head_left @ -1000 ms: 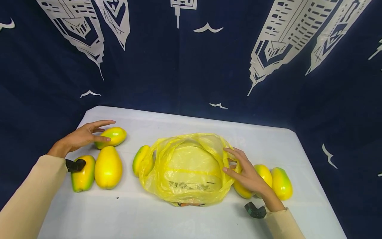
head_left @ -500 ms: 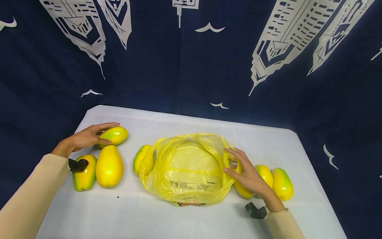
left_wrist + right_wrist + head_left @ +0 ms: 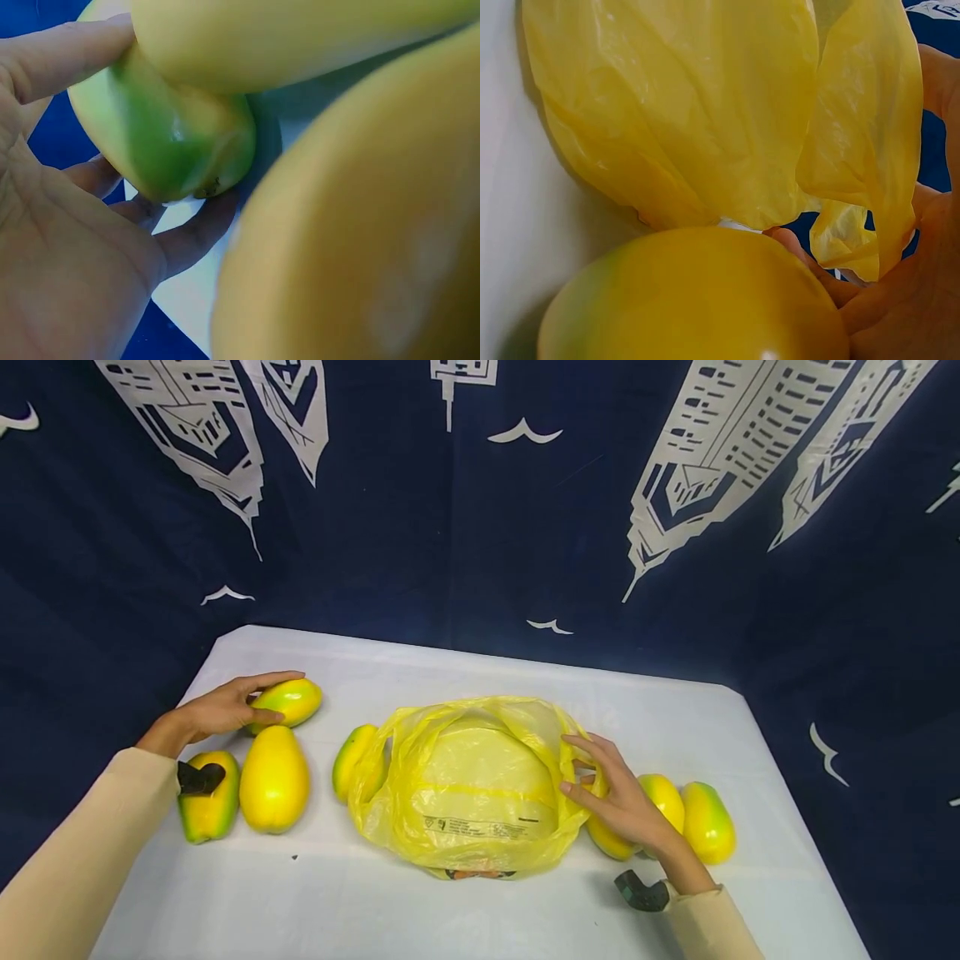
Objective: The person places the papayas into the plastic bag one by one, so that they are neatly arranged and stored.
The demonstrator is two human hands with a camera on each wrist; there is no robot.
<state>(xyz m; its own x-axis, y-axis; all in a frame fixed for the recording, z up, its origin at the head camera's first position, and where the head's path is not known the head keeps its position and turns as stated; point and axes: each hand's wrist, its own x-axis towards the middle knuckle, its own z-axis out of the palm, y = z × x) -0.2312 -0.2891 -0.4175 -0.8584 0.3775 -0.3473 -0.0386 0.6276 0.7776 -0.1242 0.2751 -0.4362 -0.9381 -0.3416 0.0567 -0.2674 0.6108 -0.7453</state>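
Observation:
At the back left, my left hand (image 3: 217, 707) grips a yellow-green oval fruit (image 3: 294, 700), shaped like a mango or small papaya. The left wrist view shows the thumb on one side of that fruit's green end (image 3: 180, 139) and fingers round the other. A yellow plastic bag (image 3: 480, 818) stands mid-table with its mouth spread. My right hand (image 3: 618, 793) holds the bag's right side by its handle, fingertips and thumb at the rim. In the right wrist view the handle loop (image 3: 866, 150) passes between thumb and fingers.
Two more fruits, one large and yellow (image 3: 273, 781) and one yellow-green (image 3: 208, 806), lie just in front of the left hand. Another fruit (image 3: 348, 764) sits against the bag's left side. Several fruits (image 3: 708, 822) lie at the right, partly behind the right forearm. A dark blue printed cloth (image 3: 480, 543) hangs behind the white table (image 3: 375, 910).
My left hand has moved slightly right and closed its thumb and fingers around the back-left fruit. The right hand and the bag have stayed in place.

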